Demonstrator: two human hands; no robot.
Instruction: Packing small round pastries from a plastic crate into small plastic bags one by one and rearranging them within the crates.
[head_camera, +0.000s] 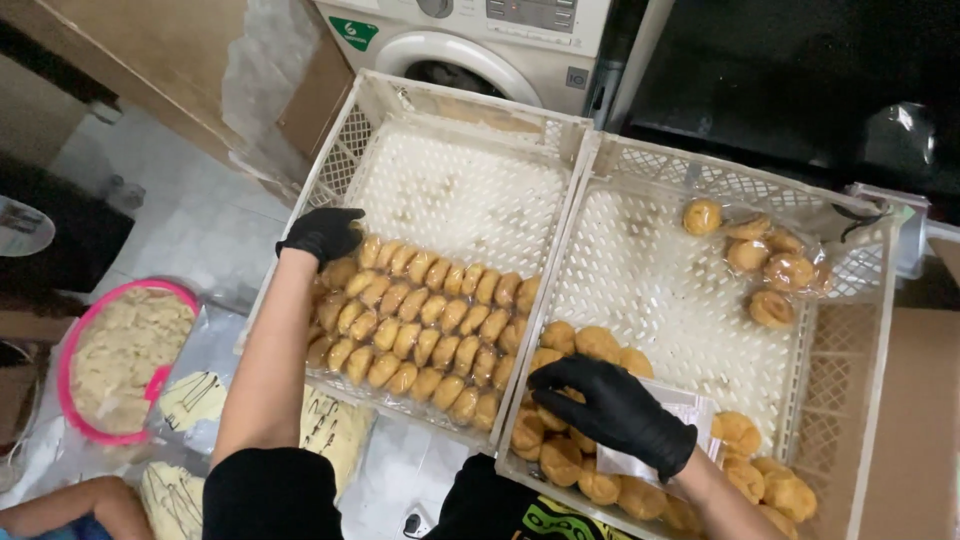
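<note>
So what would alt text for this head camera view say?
Two black-gloved hands work over two white crates: the left hand touches neat rows of pastries, the right hand rests on loose pastries and a packet.

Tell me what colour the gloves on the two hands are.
Black. Both the left hand and the right hand wear black gloves, seen in the head view.

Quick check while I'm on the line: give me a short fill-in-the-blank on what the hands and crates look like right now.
1. Both hands wear ____ gloves.
2. The left hand rests at the far end of the pastry rows in the ____ crate.
3. The right hand holds a small white ____ over the loose pastries in the right crate.
4. A clear bag of pastries lies in the right crate's far ____ corner.

Missing words: black; left; packet; right
</note>
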